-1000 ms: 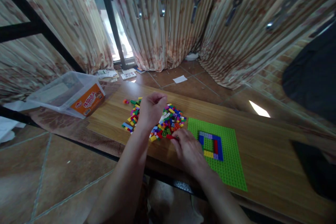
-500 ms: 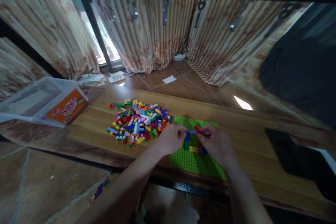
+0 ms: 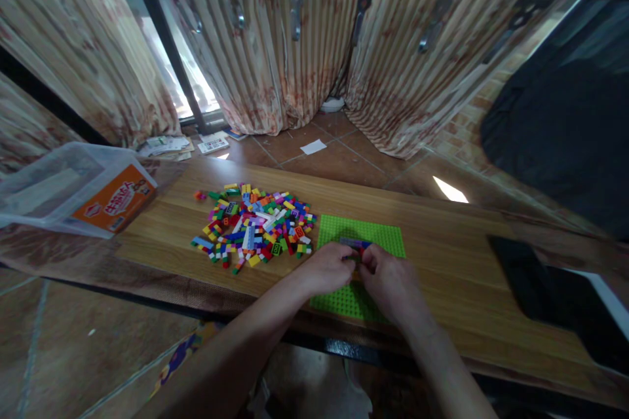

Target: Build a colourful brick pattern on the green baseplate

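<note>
A green studded baseplate [image 3: 366, 226] lies on the wooden board, with a small row of building bricks [image 3: 350, 242] in grey-purple and blue showing behind my fingers. My left hand [image 3: 331, 268] reaches over the plate's left part, its fingers pinched at the bricks. From the other side my right hand [image 3: 390, 278] meets it, thumb and fingertips closed low over the same bricks. The fingertips almost touch each other. They cover most of the bricks, so what exactly my left fingers grip is hidden. A bit of red shows beside the right fingertips.
Left of the plate spreads a heap of loose coloured bricks [image 3: 260, 222]. A clear plastic bin [image 3: 63, 190] with an orange label stands at the far left. Dark flat objects [image 3: 531, 281] lie at the right on the wooden board [image 3: 452, 262]. Curtains hang behind.
My right hand has moved left and down toward my left hand. The red brick that stuck up from its fingers is now mostly hidden. The view has shifted slightly.
</note>
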The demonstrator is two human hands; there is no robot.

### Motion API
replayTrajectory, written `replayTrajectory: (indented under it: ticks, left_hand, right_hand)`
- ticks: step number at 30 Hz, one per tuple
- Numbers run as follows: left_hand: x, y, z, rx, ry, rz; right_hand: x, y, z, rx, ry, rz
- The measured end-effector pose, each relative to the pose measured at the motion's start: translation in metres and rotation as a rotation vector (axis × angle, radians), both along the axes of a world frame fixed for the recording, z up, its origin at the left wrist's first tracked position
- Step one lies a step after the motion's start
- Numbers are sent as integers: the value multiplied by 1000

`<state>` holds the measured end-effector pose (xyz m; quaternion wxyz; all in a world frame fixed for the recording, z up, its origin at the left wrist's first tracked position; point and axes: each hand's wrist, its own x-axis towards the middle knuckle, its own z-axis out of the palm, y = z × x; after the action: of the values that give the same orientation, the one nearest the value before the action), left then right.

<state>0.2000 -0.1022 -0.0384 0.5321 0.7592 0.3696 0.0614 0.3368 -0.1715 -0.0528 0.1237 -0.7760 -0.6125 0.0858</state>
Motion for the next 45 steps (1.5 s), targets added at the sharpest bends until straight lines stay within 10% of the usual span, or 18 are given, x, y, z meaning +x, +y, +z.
replayTrajectory:
  ticks: [10, 45]
  left_hand:
    - [6, -1, -3, -90, -12, -17]
    - [10, -10, -9, -150, 0, -21]
  right_hand:
    - [18, -2, 10, -2, 339, -6]
    - [29, 13, -14, -49, 200, -267]
